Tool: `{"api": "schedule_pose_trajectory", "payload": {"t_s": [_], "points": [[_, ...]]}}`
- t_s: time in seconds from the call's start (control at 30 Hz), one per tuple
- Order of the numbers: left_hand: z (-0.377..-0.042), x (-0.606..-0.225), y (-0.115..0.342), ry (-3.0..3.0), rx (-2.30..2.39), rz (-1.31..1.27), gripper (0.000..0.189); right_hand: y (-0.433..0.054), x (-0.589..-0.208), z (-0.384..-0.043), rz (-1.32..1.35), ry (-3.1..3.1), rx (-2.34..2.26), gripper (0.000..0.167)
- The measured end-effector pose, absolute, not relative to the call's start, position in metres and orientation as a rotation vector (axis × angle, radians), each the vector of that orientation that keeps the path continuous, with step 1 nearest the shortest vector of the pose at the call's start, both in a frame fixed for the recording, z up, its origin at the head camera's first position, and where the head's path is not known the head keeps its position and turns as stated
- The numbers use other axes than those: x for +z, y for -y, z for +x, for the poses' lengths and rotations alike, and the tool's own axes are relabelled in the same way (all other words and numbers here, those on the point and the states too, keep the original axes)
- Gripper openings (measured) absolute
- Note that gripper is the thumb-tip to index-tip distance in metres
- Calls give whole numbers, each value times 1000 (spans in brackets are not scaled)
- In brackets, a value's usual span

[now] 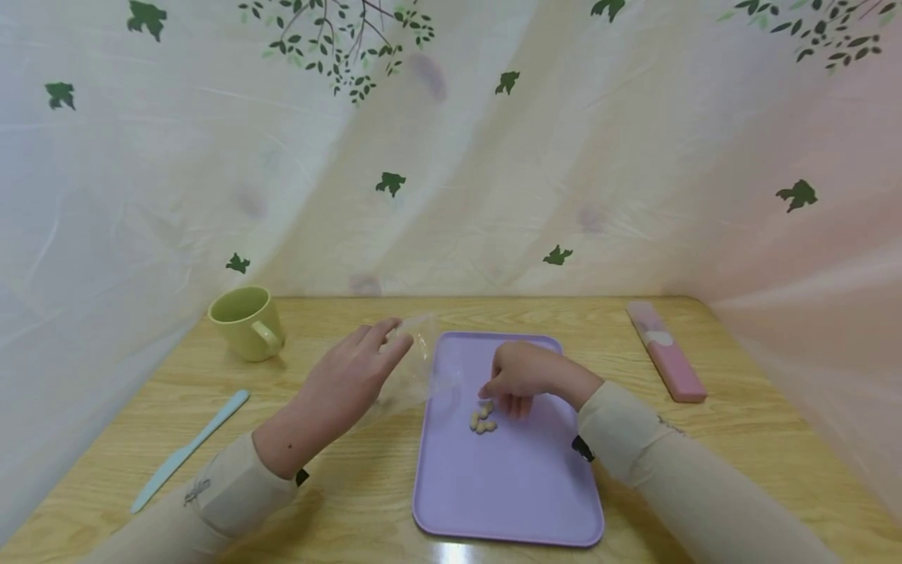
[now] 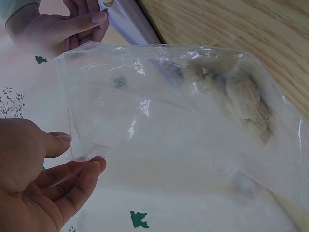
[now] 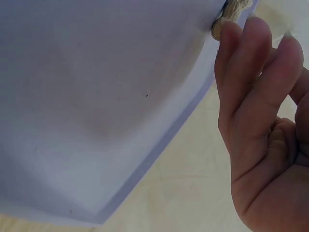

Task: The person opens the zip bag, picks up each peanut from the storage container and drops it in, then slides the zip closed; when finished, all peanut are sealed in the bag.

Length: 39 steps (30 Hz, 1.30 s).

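Observation:
My left hand (image 1: 352,380) pinches the edge of a clear plastic bag (image 1: 409,368) left of a purple tray (image 1: 507,486). In the left wrist view, several unshelled peanuts (image 2: 244,99) lie bunched at the bag's far end. My right hand (image 1: 524,372) is low over the tray, its fingers loosely bent. Beside its fingertips, several peanuts (image 1: 481,423) are gathered on the tray. The right wrist view has a peanut (image 3: 229,19) right at the fingertips (image 3: 258,31), with the thumb partly out of frame and apart from them.
A green mug (image 1: 247,325) stands at the back left of the wooden table (image 1: 366,486), with a pale blue knife (image 1: 190,450) in front of it. To the tray's right lies a long pink case (image 1: 665,352). Leaf-patterned sheeting (image 1: 451,235) hangs behind and beside the table.

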<state>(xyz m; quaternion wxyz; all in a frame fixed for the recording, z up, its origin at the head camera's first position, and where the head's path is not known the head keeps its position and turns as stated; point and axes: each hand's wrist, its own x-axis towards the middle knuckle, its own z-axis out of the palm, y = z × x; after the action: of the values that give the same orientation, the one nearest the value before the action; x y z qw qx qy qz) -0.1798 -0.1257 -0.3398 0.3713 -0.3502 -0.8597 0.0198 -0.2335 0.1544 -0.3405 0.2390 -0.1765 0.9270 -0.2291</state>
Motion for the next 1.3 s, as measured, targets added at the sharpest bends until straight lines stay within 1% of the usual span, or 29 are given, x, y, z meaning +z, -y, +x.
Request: {"api": "schedule_pose_trajectory", "payload": {"t_s": [0.2, 0.47, 0.8, 1.03, 1.3], "points": [[-180, -340, 126, 2195, 53, -899, 38, -149, -345, -233, -498, -2501, -606, 32], [-180, -339, 126, 2203, 49, -905, 38, -141, -350, -233, -487, -2488, -659, 28], [-180, -339, 126, 2187, 60, -913, 36, -143, -346, -231, -482, -2494, -674, 23], [-180, -339, 126, 2202, 53, -912, 36, -154, -332, -233, -522, -2524, -673, 27], [-180, -338, 126, 2209, 60, -906, 38, -156, -308, -235, -561, -2527, -828, 26]]}}
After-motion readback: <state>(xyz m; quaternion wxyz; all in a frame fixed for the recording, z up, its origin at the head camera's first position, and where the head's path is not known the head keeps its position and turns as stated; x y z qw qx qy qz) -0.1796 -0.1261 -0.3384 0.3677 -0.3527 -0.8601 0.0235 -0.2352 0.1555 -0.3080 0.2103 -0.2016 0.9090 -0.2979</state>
